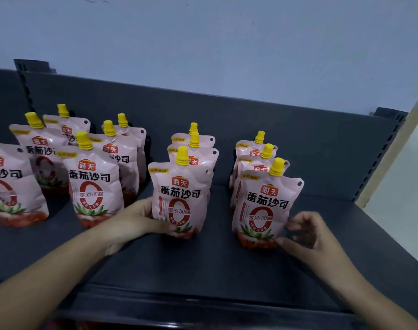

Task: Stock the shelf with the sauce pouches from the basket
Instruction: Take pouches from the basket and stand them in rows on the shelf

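On the dark shelf (203, 263), pink sauce pouches with yellow caps are stood upright in rows running front to back. The front pouch of the middle row (179, 201) is gripped low on its left side by the left hand (134, 222). The front pouch of the right row (262, 210) is touched at its lower right corner by the fingertips (283, 241) of the right hand (308, 234), held loosely curled. More pouches (93, 186) are stood further left. A pale blue wall (227, 44) is seen behind.
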A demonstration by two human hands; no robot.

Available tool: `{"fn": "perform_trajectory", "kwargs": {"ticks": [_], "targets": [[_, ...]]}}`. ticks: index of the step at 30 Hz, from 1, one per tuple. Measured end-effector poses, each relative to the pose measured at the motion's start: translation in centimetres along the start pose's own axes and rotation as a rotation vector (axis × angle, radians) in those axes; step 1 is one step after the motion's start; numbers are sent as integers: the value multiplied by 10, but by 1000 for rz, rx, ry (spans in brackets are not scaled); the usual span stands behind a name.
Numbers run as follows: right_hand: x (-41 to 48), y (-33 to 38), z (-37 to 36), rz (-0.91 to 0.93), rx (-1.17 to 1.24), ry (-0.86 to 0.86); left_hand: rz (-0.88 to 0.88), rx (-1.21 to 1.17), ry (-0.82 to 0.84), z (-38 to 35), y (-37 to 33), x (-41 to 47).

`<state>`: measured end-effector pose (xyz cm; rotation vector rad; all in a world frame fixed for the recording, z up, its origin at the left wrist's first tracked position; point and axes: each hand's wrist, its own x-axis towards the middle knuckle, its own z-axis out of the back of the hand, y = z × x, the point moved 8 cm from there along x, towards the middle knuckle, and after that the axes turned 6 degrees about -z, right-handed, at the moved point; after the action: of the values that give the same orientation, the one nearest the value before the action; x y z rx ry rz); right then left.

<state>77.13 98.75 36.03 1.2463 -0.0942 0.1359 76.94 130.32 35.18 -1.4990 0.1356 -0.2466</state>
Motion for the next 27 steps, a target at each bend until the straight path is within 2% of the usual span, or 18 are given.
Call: {"fn": "perform_trajectory", "kwargs": {"ticks": [2, 4, 6, 8, 10, 12, 20, 23, 27], "targets": [[-5, -1, 6, 23, -42, -123, 10, 24, -14, 0, 2, -4], [-16, 11, 7, 157, -147, -234, -3, 53, -33, 3, 5, -6], [-34, 37, -11, 420, -288, -180, -1, 50, -72, 6, 10, -8], [-47, 55, -44, 594, -472, 13, -7, 33, -117, 8, 12, -9], [-46, 59, -80, 561, -619, 241, -8, 15, -158, 8, 11, -9], [-39, 60, -109, 486, -643, 362, -14, 4, -179, 9, 9, -8], [-16, 67, -166, 259, -488, 212, -8, -29, -232, 13, 4, -15], [-18, 79, -172, 348, -379, 170, -29, -99, -238, 12, -4, -23], [-22, 107, -162, 439, -131, 93, -223, -114, -226, 3, -41, -38]]}}
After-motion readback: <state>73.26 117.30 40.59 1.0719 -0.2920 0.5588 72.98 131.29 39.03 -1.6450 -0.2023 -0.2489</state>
